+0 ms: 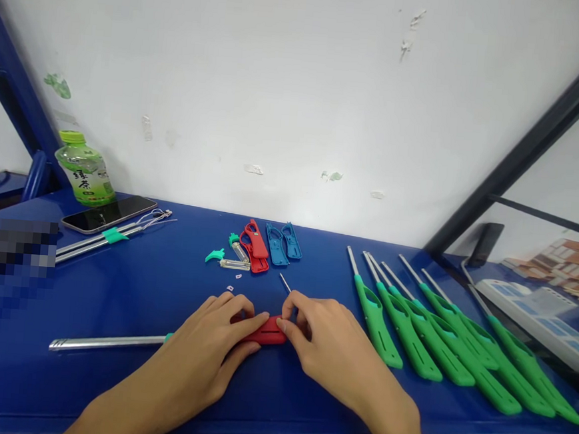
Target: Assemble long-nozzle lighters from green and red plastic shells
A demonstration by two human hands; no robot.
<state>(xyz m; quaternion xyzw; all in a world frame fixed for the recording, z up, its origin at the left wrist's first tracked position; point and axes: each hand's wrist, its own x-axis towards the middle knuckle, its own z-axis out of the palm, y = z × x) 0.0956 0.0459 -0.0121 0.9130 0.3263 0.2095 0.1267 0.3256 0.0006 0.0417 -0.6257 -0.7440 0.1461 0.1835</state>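
Observation:
A long-necked lighter with a red handle (271, 332) and a silver metal tube (109, 343) lies sideways on the blue table. My left hand (220, 338) is closed around the handle, its thumb and fingers pressing on it and hiding the trigger part. At the handle's right end, my right hand (318, 326) pinches the red plastic with thumb and bent fingers. A thin metal rod (285, 283) sticks out beyond my right index finger; whether that hand holds it is hidden. Just past the hands lie two tiny pale pieces (230, 288).
Red handle shells (257, 244), blue handle shells (278, 246), green triggers (215, 256) and clear fuel tanks (234, 264) lie behind. Several green lighters (413, 330) are at right. Wired metal tubes (112, 236), a phone (109, 214) and a bottle (86, 171) are at left.

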